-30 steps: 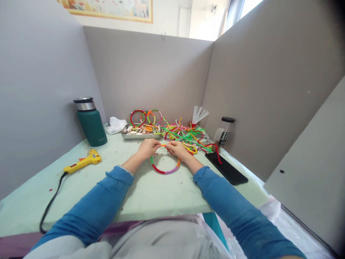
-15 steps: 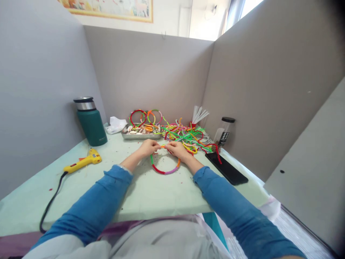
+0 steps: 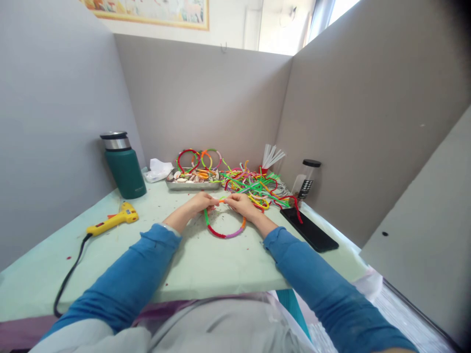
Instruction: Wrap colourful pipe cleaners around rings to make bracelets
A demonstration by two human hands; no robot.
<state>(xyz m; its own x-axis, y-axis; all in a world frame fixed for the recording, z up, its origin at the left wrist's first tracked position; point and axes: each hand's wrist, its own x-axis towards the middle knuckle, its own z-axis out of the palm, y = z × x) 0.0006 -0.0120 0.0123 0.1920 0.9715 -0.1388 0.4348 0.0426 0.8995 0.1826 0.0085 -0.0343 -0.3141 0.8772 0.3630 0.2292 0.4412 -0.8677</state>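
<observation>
A ring of fuzzy pipe cleaners (image 3: 216, 234), in green, red, purple and orange sections, hangs between my two hands above the table. My left hand (image 3: 200, 202) pinches its upper left side, fingers closed. Opposite it, my right hand (image 3: 241, 203) grips the upper right side, also closed. A short orange and green bit of the ring shows in the small gap between my fingertips. The parts under my fingers are hidden.
Behind my hands are a metal tray (image 3: 193, 186) of shells, finished-looking rings (image 3: 188, 151) and tangled pipe cleaners (image 3: 253, 181). A yellow glue gun (image 3: 112, 221) and green bottle (image 3: 127, 171) stand left; a phone (image 3: 312, 233), jar (image 3: 307, 181) and glue sticks (image 3: 271, 157) are right.
My left hand has shifted very slightly left, with the ring's left side following it. A bit of green now shows by the orange between my fingertips. My right hand stays in place.
</observation>
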